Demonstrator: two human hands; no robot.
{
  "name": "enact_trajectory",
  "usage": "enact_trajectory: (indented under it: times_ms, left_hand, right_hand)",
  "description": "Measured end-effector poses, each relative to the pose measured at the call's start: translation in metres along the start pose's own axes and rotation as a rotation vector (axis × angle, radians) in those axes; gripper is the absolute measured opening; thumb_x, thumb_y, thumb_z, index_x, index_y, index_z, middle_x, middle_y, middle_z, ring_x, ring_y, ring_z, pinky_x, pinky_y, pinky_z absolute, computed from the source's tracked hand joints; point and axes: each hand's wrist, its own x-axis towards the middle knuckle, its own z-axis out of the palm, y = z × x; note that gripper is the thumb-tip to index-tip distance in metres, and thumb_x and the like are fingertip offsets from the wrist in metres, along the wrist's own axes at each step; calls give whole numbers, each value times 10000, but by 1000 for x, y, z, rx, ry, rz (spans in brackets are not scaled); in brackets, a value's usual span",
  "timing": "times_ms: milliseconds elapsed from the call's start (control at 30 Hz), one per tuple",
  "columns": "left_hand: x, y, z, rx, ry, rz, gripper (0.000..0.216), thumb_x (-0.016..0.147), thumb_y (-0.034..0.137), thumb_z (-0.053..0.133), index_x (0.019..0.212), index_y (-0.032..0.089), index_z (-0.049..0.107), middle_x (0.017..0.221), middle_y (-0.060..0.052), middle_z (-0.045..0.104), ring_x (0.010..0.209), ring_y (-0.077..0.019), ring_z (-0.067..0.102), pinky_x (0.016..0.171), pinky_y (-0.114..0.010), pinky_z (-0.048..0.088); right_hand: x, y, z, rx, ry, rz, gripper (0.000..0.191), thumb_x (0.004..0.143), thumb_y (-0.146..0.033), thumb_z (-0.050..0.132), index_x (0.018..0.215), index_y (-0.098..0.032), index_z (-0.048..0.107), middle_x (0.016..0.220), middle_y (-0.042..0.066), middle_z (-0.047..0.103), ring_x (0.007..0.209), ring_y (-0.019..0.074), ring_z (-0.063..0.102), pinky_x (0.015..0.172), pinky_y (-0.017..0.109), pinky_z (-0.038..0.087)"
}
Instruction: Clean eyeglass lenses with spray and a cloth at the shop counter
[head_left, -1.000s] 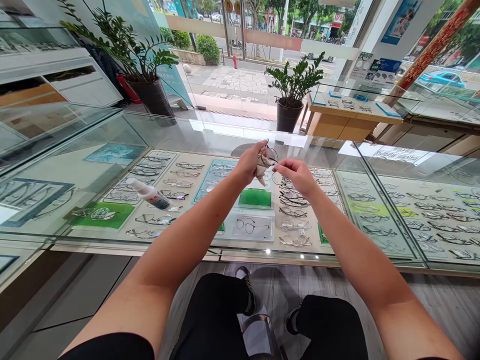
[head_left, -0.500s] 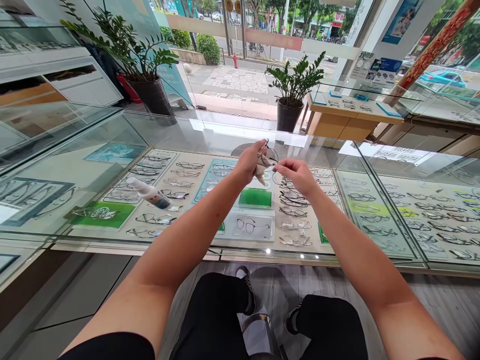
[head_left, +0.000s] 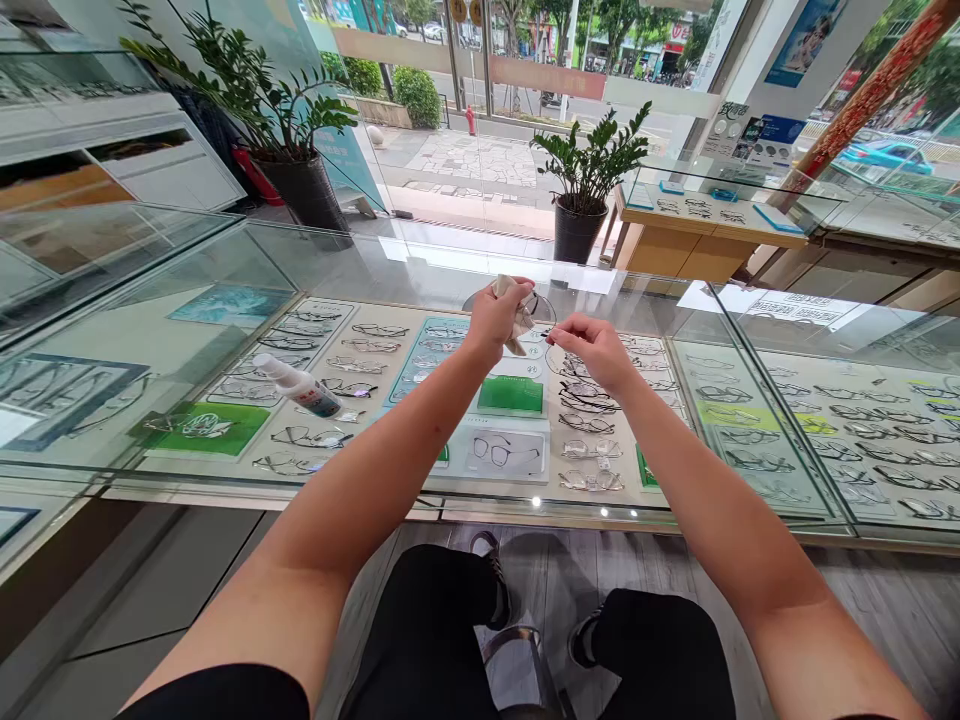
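Above the glass counter, my left hand (head_left: 491,325) is closed on a beige cloth (head_left: 520,328), part of which sticks out above the fingers and part below. Just right of the cloth is a thin, dark-rimmed pair of eyeglasses (head_left: 553,310), with one round rim showing between my hands. My right hand (head_left: 596,347) pinches the eyeglasses at their lower edge. How far the cloth wraps a lens is hidden by my left fingers. A white spray bottle (head_left: 300,386) with a blue label is left of my forearm, apart from both hands.
The glass display counter (head_left: 367,262) spans the view, with rows of eyeglass frames (head_left: 589,424) and green cards (head_left: 511,395) under its top. Potted plants (head_left: 581,215) stand beyond it by the window. A wooden display table (head_left: 679,250) is at the back right.
My left hand has shifted slightly left and turned, and the cloth now shows above its fingers. The eyeglasses' round rim shows more clearly. My right hand has barely moved.
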Motion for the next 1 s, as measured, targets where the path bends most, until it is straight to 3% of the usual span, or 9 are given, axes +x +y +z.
enact_trajectory:
  times_ms: [467,1000]
  left_hand:
    - [2,-3,-2,84,-38,-9,213,753,245,706,904,154,827,660,25,522,567,-105,431,534,-258,390]
    - [0,-1,1,49,-109,-44,185,706,322,735,785,164,790,736,-27,694,607,-113,551,544,-242,435]
  right_hand:
    - [0,0,1,-19,-5,-14,312,855,-553,841,832,-244,802,841,26,701,749,169,519,708,368,424]
    - [0,1,0,-79,2,-31,240,908,-502,812,844,-271,832,967,28,612,810,175,503,814,400,469]
